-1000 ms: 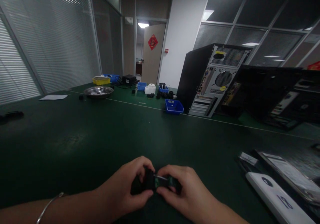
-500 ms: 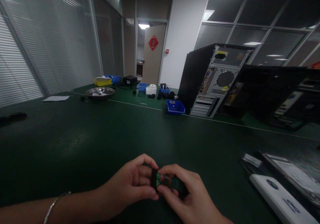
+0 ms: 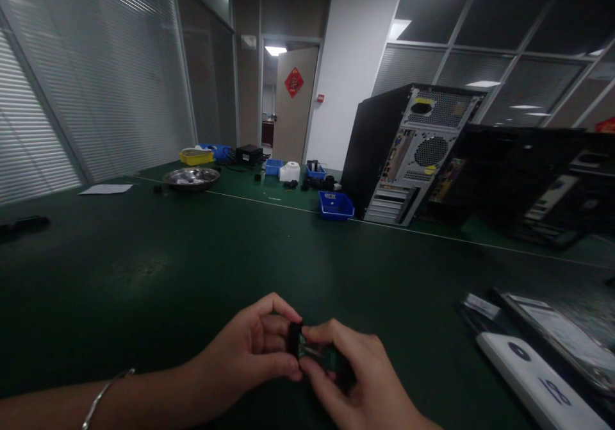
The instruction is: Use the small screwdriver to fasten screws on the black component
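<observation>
A: Item: small black block with a green circuit-board face point(image 3: 294, 341). Location?

B: Between the hands, right of the left hand point(image 3: 254, 347), over the dark-green tabletop point(image 3: 216, 250); long axis crosswise to the hands.

A: Grips?

B: Left: thumb and fingers pinching the block. Right hand point(image 3: 360, 369): clasped round a dark, blurred piece point(image 3: 331, 355); joined or separate, unclear.

A: Change?

B: Green face narrower than half a second ago.
</observation>
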Motion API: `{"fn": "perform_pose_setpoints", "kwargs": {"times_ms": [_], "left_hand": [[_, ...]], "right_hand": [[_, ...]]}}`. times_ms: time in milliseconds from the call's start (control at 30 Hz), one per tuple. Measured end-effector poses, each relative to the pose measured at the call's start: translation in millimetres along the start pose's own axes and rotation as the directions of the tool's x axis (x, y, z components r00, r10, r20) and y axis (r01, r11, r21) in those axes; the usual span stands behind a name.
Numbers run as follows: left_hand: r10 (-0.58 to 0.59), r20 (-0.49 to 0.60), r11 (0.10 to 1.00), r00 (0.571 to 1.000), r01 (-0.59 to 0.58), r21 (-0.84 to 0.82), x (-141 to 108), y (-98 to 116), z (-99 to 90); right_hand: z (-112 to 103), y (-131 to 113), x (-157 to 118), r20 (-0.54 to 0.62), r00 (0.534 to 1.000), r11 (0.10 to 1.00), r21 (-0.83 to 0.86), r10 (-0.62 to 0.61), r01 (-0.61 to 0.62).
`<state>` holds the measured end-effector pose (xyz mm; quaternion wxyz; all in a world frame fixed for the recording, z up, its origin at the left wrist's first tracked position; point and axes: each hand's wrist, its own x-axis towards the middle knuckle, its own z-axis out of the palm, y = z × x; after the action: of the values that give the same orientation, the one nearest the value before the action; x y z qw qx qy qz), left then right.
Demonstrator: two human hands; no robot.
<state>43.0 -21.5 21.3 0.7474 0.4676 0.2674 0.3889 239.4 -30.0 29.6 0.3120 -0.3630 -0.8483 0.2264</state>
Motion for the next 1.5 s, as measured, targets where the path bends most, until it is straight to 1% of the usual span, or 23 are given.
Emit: {"fn": "perform_pose_setpoints", "kwargs": {"times_ms": [133,233,300,400,467,533,600,667,800,867,933,1000,1100,1200,1267,1333,1433,1500], "left_hand": [[0.004,-0.012,1.0,1.0,-0.004,0.001,-1.3,-1.6,-1.4],[0.016,0.016,1.0,1.0,-0.016,-0.004,-3.1,-1.3,-1.3],[0.031,0.04,1.0,0.999,-0.031,0.0,-3.9,-1.5,-0.8],[0.044,0.024,0.996,0.999,-0.046,0.07,-4.6,-2.5,1.0],[0.056,0.001,0.991,0.998,-0.056,0.124,-4.8,-1.9,2.4],[0.08,-0.016,0.982,0.997,-0.076,0.171,-4.8,0.9,2.8],[0.112,-0.064,0.97,0.992,-0.094,0.226,-4.2,5.8,0.7],[0.147,-0.144,0.952,0.979,-0.101,0.29,-2.6,11.2,-4.2],[0.239,-0.296,0.909,0.925,-0.106,0.402,2.9,16.8,-17.5],[0.273,-0.341,0.901,0.9,-0.115,0.418,5.5,16.5,-22.6],[0.277,-0.356,0.905,0.892,-0.117,0.409,7.0,15.7,-25.5],[0.258,-0.351,0.911,0.9,-0.105,0.399,7.2,15.6,-26.4],[0.223,-0.312,0.916,0.924,-0.089,0.392,6.5,16.4,-25.1],[0.168,-0.229,0.923,0.959,-0.072,0.378,6.0,16.0,-21.4],[0.125,-0.18,0.934,0.976,-0.055,0.352,6.0,14.7,-18.4],[0.103,-0.158,0.94,0.982,-0.045,0.338,5.7,13.6,-15.8],[0.099,-0.139,0.911,0.985,-0.033,0.411,3.9,13.6,-13.3],[0.067,-0.118,0.897,0.991,-0.008,0.443,2.2,14.5,-12.4]], "right_hand": [[-0.2,1.1,-0.2,0.02,0.999,0.997,-0.067,-0.042,0.043],[0.3,2.0,0.1,0.04,0.998,0.991,-0.124,-0.053,0.058],[1.4,2.2,-0.1,0.055,0.995,0.979,-0.181,-0.086,0.095],[3.1,2.6,-0.9,0.074,0.988,0.954,-0.259,-0.138,0.153],[3.6,3.3,-1.4,0.08,0.987,0.955,-0.253,-0.138,0.154],[3.1,4.3,-1.7,0.068,0.99,0.972,-0.196,-0.121,0.132],[2.0,5.5,-1.7,0.053,0.994,0.988,-0.113,-0.097,0.103],[0.7,6.3,-1.7,0.029,0.997,0.996,-0.06,-0.065,0.066],[-0.7,6.7,-2.0,0.021,1.0,0.998,-0.061,-0.003,0.004],[-0.9,6.8,-2.0,0.042,0.999,0.998,-0.065,0.01,-0.008],[-1.0,6.9,-1.7,0.058,0.998,0.998,-0.055,0.015,-0.011],[-1.1,6.8,-1.4,0.07,0.997,0.999,-0.043,0.02,-0.017],[-2.1,5.9,-0.9,0.074,0.996,0.998,-0.05,0.04,-0.037],[-4.1,3.5,0.7,0.074,0.995,0.996,-0.06,0.068,-0.063],[-5.7,1.5,2.4,0.076,0.994,0.996,-0.036,0.083,-0.081],[-6.9,0.2,4.1,0.066,0.994,0.996,0.002,0.086,-0.086],[-7.6,0.7,5.4,0.046,0.996,0.996,0.024,0.079,-0.08],[-7.3,2.3,5.2,0.047,0.996,0.997,0.009,0.082,-0.083]]}}
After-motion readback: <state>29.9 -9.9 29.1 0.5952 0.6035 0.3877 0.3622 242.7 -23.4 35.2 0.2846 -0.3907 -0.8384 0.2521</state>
